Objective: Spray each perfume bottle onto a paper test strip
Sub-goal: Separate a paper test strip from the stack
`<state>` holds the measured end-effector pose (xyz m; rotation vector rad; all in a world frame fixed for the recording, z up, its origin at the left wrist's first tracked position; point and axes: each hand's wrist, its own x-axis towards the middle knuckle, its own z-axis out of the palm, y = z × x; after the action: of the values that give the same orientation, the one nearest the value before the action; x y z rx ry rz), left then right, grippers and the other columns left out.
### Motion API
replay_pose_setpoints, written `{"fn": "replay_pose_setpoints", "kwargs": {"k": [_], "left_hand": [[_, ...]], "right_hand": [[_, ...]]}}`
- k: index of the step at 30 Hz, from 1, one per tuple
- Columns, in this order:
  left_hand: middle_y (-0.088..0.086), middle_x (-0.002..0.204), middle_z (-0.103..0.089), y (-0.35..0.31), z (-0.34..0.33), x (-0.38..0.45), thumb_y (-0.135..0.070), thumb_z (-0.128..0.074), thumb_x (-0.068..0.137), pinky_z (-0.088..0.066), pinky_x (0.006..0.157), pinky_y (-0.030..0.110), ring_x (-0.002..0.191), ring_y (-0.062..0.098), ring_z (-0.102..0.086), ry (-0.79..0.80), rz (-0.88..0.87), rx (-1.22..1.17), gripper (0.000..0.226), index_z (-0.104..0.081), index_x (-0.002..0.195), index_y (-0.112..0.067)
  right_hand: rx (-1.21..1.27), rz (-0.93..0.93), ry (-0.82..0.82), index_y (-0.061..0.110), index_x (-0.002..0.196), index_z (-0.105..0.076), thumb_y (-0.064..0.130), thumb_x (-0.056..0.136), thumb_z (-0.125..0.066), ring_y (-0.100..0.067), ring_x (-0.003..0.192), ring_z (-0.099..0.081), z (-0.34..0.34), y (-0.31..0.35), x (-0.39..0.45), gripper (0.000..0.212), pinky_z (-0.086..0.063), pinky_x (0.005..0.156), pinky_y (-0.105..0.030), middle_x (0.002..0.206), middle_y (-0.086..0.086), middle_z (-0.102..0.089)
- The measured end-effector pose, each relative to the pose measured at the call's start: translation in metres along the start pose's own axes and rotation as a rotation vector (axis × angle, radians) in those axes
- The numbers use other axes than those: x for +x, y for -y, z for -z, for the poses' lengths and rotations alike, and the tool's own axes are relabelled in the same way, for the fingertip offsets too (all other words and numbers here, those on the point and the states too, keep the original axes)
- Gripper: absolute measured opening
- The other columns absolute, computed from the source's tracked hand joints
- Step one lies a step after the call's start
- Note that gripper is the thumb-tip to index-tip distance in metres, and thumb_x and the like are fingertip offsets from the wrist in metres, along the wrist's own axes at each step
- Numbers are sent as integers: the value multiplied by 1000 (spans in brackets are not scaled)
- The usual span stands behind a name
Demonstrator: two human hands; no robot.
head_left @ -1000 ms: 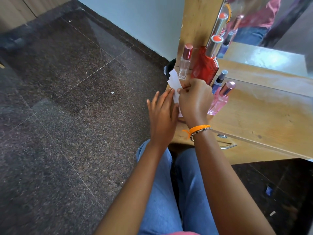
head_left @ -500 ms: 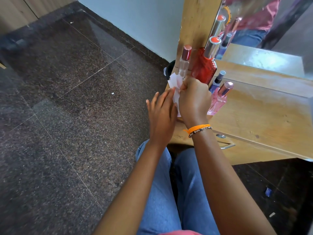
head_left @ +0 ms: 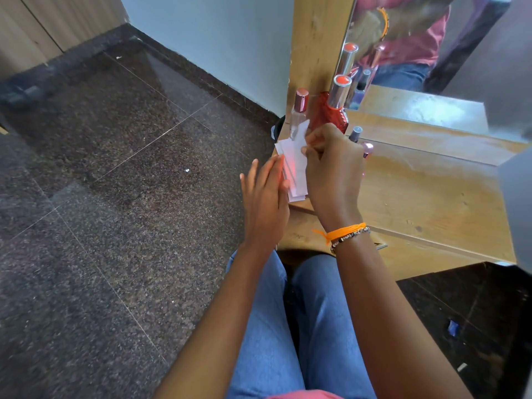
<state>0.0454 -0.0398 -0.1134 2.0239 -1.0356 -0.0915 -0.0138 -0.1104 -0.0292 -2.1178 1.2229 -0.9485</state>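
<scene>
4 perfume bottles stand on the wooden worktop [head_left: 431, 197], at its far left corner by the mirror [head_left: 417, 38]: a slim clear bottle [head_left: 299, 115] w/ a rose-metal cap, a big red bottle [head_left: 331, 113] w/ a tall silver cap topped orange, a small bottle w/ a grey cap [head_left: 355, 133], and a pink bottle [head_left: 367, 148] mostly hidden behind the right hand [head_left: 334, 171]. All upright, caps up. No brand or label text readable on any of them.

Paper test strips [head_left: 293, 165]: a small fanned stack, white, approx 3–4 sheets (edges overlap, exact count unclear). They lie at the worktop's left front edge, long axis running from near the person toward the clear bottle, far ends fanned toward the upper left. No print on them.

Right hand's fingers [head_left: 309, 146] pinch the upper part of one strip, its tip raised in front of the clear bottle. Left hand [head_left: 266, 197] is flat, fingers straight and pressed together, its edge against the stack's left side.

2 bands on the right wrist: 1 orange thread [head_left: 342, 231], 1 beaded bracelet [head_left: 349, 237].
</scene>
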Motion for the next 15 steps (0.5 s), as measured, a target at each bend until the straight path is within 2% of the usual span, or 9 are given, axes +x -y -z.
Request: {"fn": "replay_pose_setpoints", "kwargs": {"k": [2,4,7,8,10,12,15], "left_hand": [[2,142,-46,-8,4,-1,-22,-30,96,-15,114,46,138,29,-29,-50,-25,-35,42,-47,134,-14],[2,129,-58,-20,9,-2,-25,-32,95,-29,106,31,124,22,-45,-96,-24,-132,40,-56,125,-14],[-6,95,-66,-46,19,1,-26,-43,94,-44,80,18,87,1,-58,-72,224,-493,28,-65,105,-12],[-6,87,-65,-52,21,3,-23,-48,93,-45,76,19,79,0,-58,-54,306,-625,22,-67,98,-12],[0,83,-66,-58,23,4,-19,-56,89,-49,75,30,79,9,-59,-33,371,-763,13,-68,89,-15],[7,84,-66,-61,23,4,-20,-61,83,-49,74,39,80,18,-58,-15,394,-823,8,-68,82,-17],[10,83,-66,-66,24,4,-18,-65,81,-48,69,38,79,23,-57,4,432,-852,9,-69,75,-22]], "right_hand": [[27,6,-2,10,92,-65,2,82,-62,-25,83,-66,4,0,-2,13,-52,73,-38,87,-7,-72],[89,0,10,11,89,-65,2,81,-63,-21,79,-66,9,-1,-7,12,-51,73,-35,82,-2,-71],[243,-20,18,11,87,-66,0,79,-65,-5,72,-63,19,-5,-16,13,-51,73,-20,75,9,-64],[267,-23,20,11,86,-66,0,79,-67,0,69,-61,23,-8,-18,14,-49,71,-14,74,13,-62],[311,-46,36,15,84,-65,1,78,-69,4,66,-60,32,-13,-21,16,-47,66,-8,72,17,-61],[388,-86,67,16,84,-64,2,78,-71,1,65,-62,40,-19,-22,17,-47,64,-9,73,11,-64],[458,-112,105,16,85,-63,3,77,-73,1,65,-62,47,-24,-24,17,-49,64,-12,74,6,-66]]}}
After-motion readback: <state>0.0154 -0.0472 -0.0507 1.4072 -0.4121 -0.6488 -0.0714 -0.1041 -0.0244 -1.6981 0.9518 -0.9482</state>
